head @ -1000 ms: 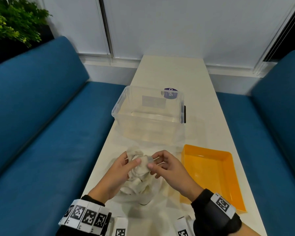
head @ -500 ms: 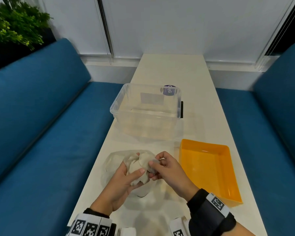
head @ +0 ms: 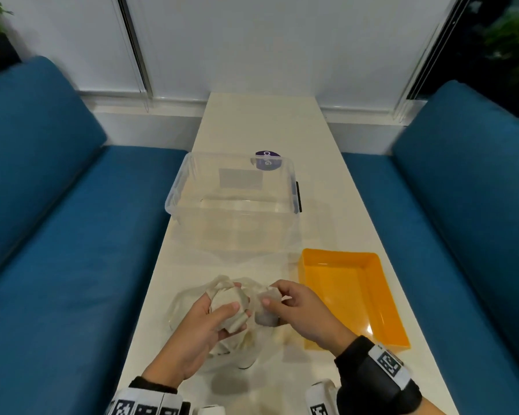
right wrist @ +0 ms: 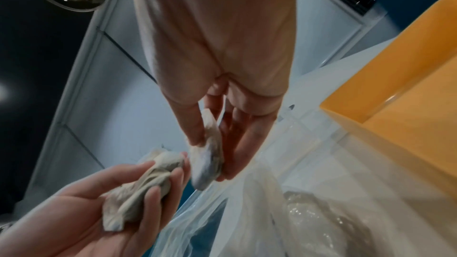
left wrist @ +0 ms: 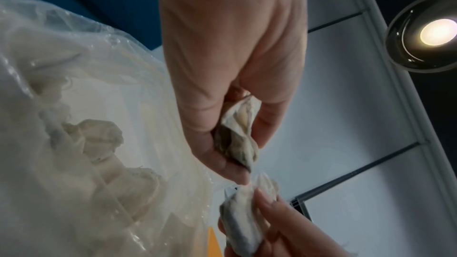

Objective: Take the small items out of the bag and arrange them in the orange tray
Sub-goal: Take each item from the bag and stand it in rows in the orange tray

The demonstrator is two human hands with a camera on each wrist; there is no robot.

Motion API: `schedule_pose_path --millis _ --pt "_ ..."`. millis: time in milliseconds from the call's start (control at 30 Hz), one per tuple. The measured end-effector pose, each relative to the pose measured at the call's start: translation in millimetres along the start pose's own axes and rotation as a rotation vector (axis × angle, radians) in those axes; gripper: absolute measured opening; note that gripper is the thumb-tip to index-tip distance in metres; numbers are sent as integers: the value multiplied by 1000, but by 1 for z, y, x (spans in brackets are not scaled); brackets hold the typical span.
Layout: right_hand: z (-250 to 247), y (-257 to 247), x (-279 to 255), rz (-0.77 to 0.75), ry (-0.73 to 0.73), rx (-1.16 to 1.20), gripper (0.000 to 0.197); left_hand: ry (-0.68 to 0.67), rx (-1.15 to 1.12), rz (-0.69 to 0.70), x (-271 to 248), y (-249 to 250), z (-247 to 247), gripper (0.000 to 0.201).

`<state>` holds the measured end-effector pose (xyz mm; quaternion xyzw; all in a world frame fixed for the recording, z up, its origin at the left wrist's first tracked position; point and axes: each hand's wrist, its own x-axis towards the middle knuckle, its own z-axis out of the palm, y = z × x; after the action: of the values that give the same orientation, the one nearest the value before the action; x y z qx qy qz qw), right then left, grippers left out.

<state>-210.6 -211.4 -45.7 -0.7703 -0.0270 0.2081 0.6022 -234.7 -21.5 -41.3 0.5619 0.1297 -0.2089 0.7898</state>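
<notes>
My left hand (head: 231, 308) grips a crumpled cream cloth bundle (head: 225, 298) just above a clear plastic bag (head: 186, 307) lying on the table. Beside it, my right hand (head: 271, 295) pinches a smaller cream-and-grey wrapped item (head: 264, 317), almost touching the left bundle. The left wrist view shows the bundle (left wrist: 237, 136) in my curled left fingers and more cream lumps inside the bag (left wrist: 94, 144). In the right wrist view the small item (right wrist: 207, 159) sits between thumb and fingers. The orange tray (head: 369, 298) lies to the right with nothing in it.
A clear plastic storage box (head: 234, 202) stands on the white table (head: 267, 124) beyond the bag. Blue sofas (head: 57, 235) flank both long sides of the narrow table. A white wall closes the far end.
The hands have drawn slightly apart: the right hand now pinches a small item separate from the bundle in the left hand. The head view has shifted a little.
</notes>
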Motion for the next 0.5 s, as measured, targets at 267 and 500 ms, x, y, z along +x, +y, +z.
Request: schedule_pose_path --millis 267,500 --pt "-54 3 -6 42 212 -205 12 -24 49 -36 2 0 -16 29" --pt "-109 16 13 140 323 -321 22 -19 198 -47 -3 -6 -14 29"
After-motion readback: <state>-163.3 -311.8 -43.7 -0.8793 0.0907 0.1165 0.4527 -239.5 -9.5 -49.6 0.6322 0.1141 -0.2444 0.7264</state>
